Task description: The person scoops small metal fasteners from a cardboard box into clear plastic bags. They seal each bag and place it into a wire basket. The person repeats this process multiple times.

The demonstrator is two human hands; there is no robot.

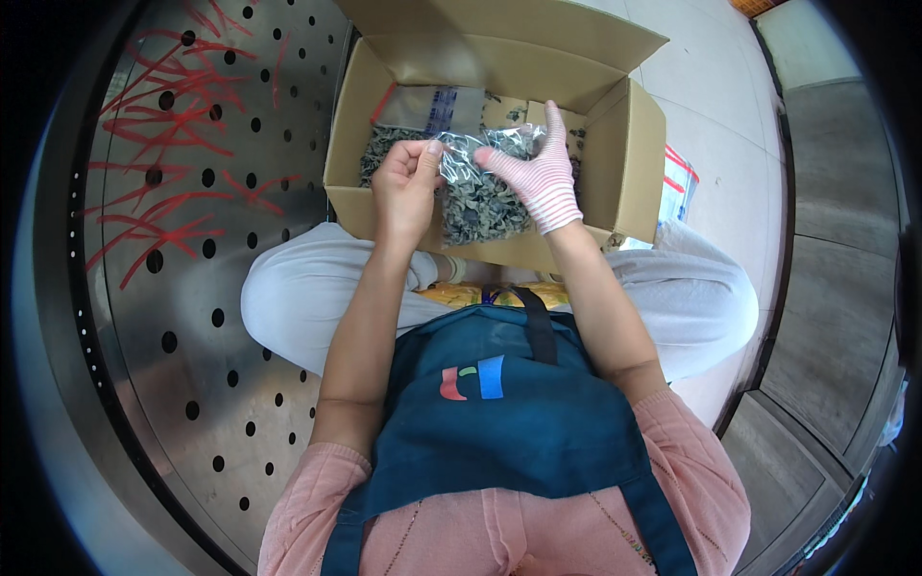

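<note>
A clear plastic bag (485,206), part filled with dark, curled dried pieces that look like dried fungus, is held up over the near side of an open cardboard box (348,206). My bare left hand (407,182) pinches the bag's upper left edge between thumb and fingers. In a pink-and-white striped glove, my right hand (540,175) grips the bag's upper right; its thumb presses on the plastic and one finger points up. The remaining fingers are mostly out of sight. Behind the bag, another clear bag (403,108) with a red edge lies among more dark pieces (373,158) inside the box.
A perforated metal panel (206,317) with red ribbon-like strips (182,125) stretches along the left. Pale floor tiles (715,125) and a white package with red stripes (678,182) are to the right, before grey wooden panels (836,173). My knees flank the box.
</note>
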